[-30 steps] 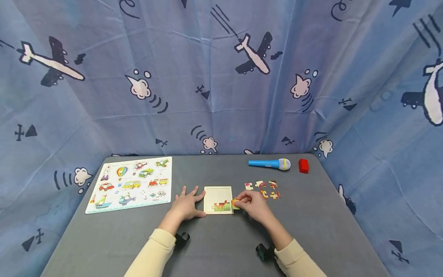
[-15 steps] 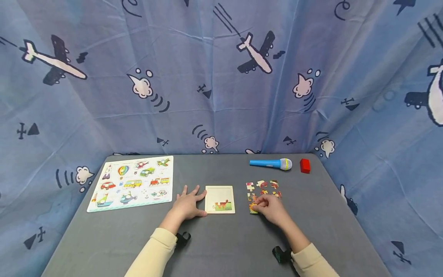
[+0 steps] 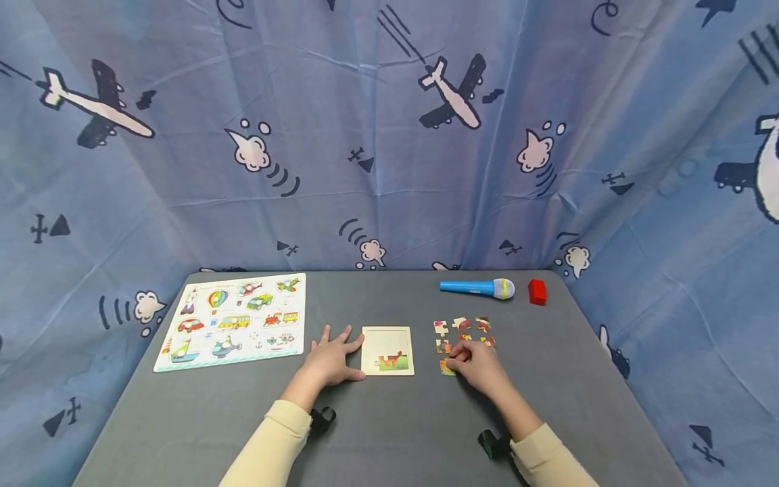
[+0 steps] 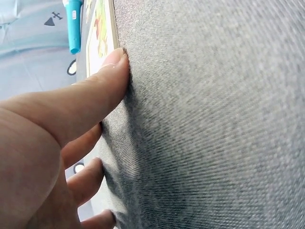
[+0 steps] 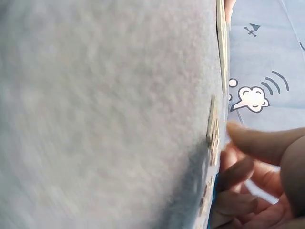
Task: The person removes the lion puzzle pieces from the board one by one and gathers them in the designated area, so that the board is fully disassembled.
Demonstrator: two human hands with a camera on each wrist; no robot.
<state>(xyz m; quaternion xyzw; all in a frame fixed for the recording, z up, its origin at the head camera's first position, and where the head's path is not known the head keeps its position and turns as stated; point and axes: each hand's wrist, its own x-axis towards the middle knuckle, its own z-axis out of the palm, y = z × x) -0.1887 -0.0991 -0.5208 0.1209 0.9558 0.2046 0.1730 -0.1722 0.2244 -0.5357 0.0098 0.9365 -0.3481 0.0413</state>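
My left hand (image 3: 328, 360) lies with spread fingers beside the small square puzzle tray (image 3: 387, 341); its thumb (image 4: 114, 59) touches the tray's near-left corner. Along the bottom of the tray sit joined puzzle pieces (image 3: 392, 362) with a green and brown picture. To the right, my right hand (image 3: 479, 365) has thumb and fingers bent together at a yellow and green puzzle piece (image 3: 446, 369), at the near-left of a group of loose pieces (image 3: 461, 324). In the right wrist view the pieces (image 5: 212, 119) appear edge-on, and the fingertips' contact is partly hidden.
A large picture board (image 3: 231, 325) with printed vehicles lies at the left. A blue toy microphone (image 3: 477, 288) and a red block (image 3: 537, 292) lie near the back edge of the grey table (image 3: 377, 433). A patterned curtain (image 3: 377, 135) hangs behind.
My right hand has moved right from the tray's edge to the loose pieces, bringing the yellow piece along, and then stays there. My left hand keeps its place by the tray.
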